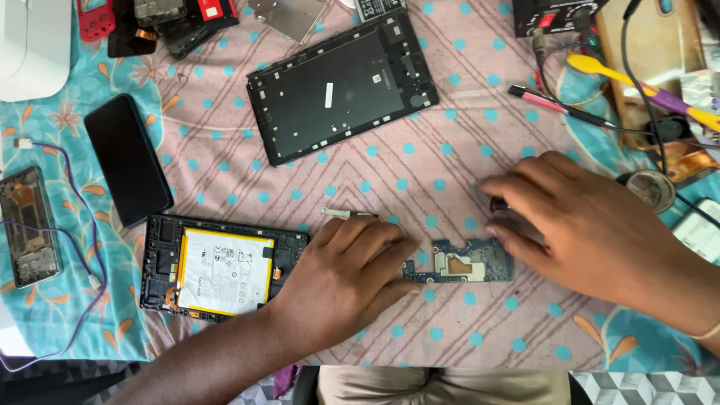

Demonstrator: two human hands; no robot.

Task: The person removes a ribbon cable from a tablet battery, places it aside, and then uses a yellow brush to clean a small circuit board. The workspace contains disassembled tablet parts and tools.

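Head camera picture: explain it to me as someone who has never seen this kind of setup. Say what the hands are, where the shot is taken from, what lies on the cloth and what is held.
There is one picture, taken by a camera on a person's head, looking down at their two bare hands over a dotted cloth.

The left hand rests flat, its fingers at the end of a small blue circuit board. The right hand pinches a small dark part just above that board.

Beside the left hand lies an opened tablet with its white battery showing. Further up lie an empty black tablet frame, a black phone and, at the left edge, an opened phone. Tools and cables sit at top right.
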